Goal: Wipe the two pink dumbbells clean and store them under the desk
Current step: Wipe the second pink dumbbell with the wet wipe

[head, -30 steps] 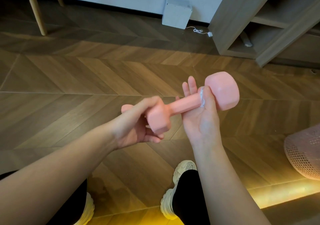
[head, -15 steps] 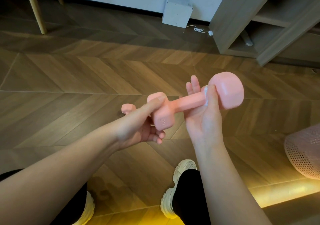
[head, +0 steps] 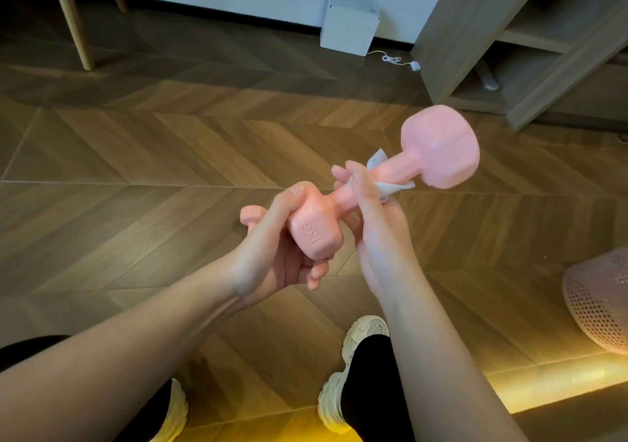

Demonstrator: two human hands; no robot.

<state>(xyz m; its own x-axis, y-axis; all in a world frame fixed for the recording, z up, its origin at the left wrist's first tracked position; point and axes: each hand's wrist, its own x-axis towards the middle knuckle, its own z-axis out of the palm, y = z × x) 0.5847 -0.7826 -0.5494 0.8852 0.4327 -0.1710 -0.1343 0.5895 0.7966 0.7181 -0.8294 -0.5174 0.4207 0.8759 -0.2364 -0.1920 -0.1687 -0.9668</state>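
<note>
A smooth, glossy pink dumbbell [head: 367, 183] with blocky faceted ends is held up over the herringbone wood floor [head: 136, 170]. A second pink dumbbell [head: 249, 215] lies on the floor, mostly hidden behind the left hand [head: 272, 254], which is clamped around the near end. The right hand [head: 377, 224] pinches a crumpled white wipe [head: 384, 183] around the handle. The pink mesh basket [head: 601, 305] is cut off at right.

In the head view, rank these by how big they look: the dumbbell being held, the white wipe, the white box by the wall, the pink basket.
1. dumbbell, though it is nearest the camera
2. pink basket, cut off by the frame, so unsure against the dumbbell
3. white box, far away
4. white wipe, partly hidden by the right hand
</note>
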